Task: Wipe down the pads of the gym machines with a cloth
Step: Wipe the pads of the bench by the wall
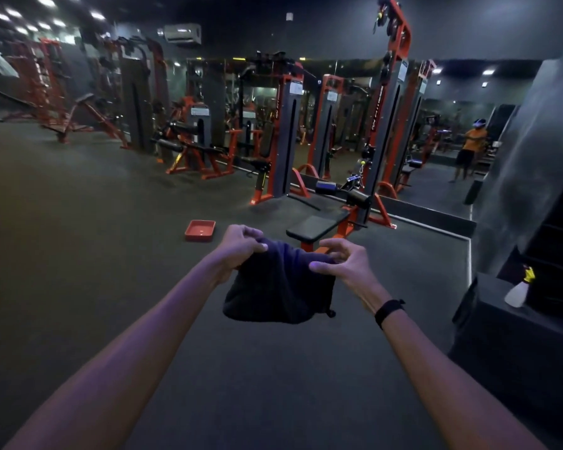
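A dark folded cloth (278, 287) hangs in the air between both my hands, in front of me and above the floor. My left hand (241, 245) pinches its upper left corner with curled fingers. My right hand (342, 263) pinches the upper right edge, thumb on top. Just beyond the cloth stands an orange seated machine with a black seat pad (317, 224) and black roller pads (358, 198). The near end of the seat's frame is hidden behind the cloth.
A red tray (200, 229) lies on the dark floor left of the seat. A white spray bottle (519, 290) with a yellow trigger stands on a black ledge at right. More orange machines (195, 147) line the mirrored wall.
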